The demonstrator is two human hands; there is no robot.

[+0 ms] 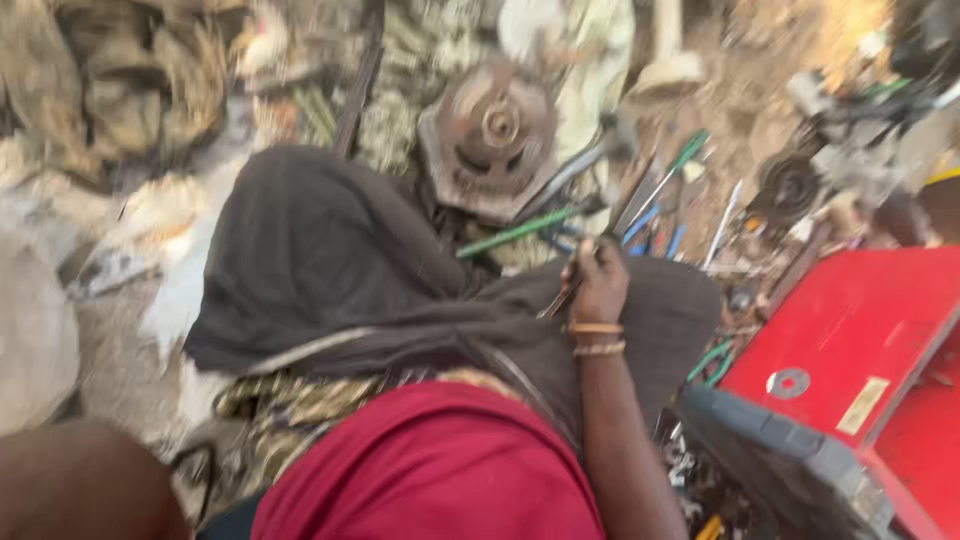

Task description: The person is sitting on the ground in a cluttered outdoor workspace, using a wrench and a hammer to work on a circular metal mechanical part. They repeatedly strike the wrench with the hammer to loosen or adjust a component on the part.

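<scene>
The whole picture is blurred by motion. The right hand (600, 283) closes on a thin metal tool (562, 298), but its kind cannot be told and its lower end is hidden behind the dark cloth (330, 260). The left hand is out of view. The red case (850, 340) is cut by the right edge. The small tools (660, 225) on the ground melt together.
</scene>
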